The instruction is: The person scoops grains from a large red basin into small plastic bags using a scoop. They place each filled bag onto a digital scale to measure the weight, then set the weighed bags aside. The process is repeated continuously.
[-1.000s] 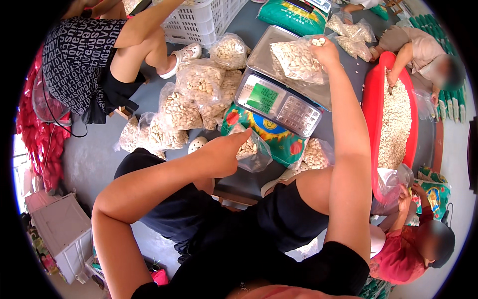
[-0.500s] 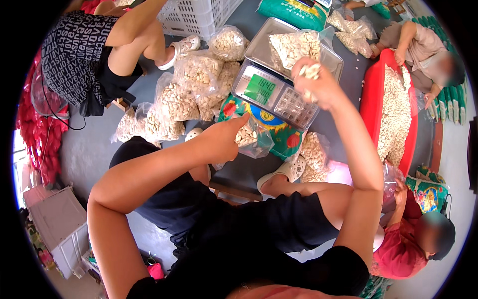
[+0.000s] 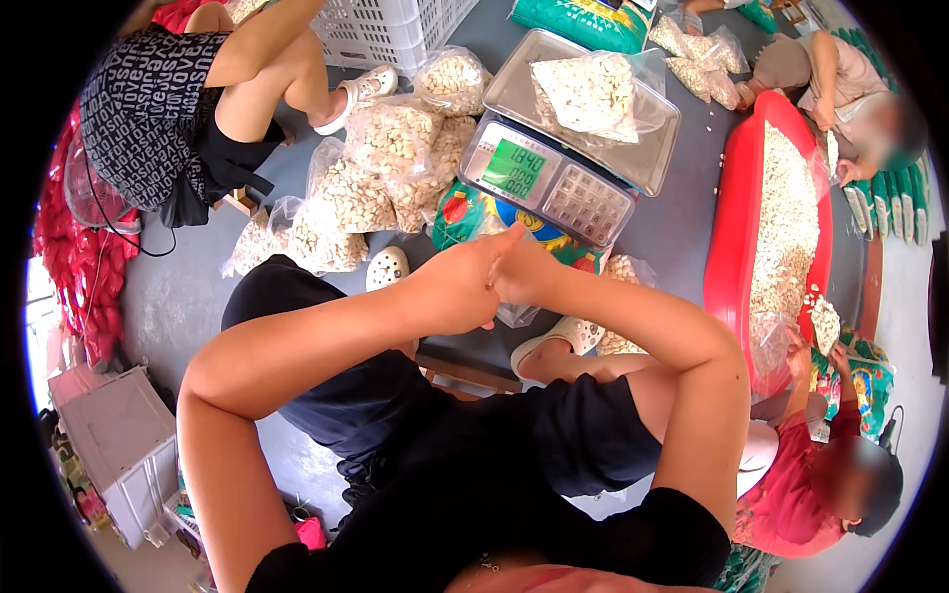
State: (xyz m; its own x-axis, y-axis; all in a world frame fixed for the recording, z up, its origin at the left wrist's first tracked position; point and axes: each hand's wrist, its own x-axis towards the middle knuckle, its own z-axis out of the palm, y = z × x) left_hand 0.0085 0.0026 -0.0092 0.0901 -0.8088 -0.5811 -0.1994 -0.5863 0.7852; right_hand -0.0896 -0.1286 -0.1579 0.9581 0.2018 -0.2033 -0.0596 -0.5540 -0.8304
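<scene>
My left hand (image 3: 457,285) and my right hand (image 3: 526,271) meet in front of the scale. The left is closed at the clear plastic bag (image 3: 519,315), of which only a lower edge shows below the hands. The right hand's fingers are hidden behind the left hand, so what they hold cannot be seen. Beyond them stands a digital scale (image 3: 499,168) with a lit green display. On its steel pan (image 3: 647,168) lies a filled clear bag of pale seeds (image 3: 585,94). A green printed sack (image 3: 460,212) lies beneath the scale.
Several filled seed bags (image 3: 351,198) are heaped left of the scale. A red tub (image 3: 727,237) of loose seeds stands at right, with two people working beside it. Another person (image 3: 158,119) sits at far left near a white crate (image 3: 381,35). A green package (image 3: 583,25) lies behind the scale.
My right hand, earlier holding a handful of seeds over the scale pan, has come down and back to my left hand. At the tub, the person in red now lifts a bag holding seeds.
</scene>
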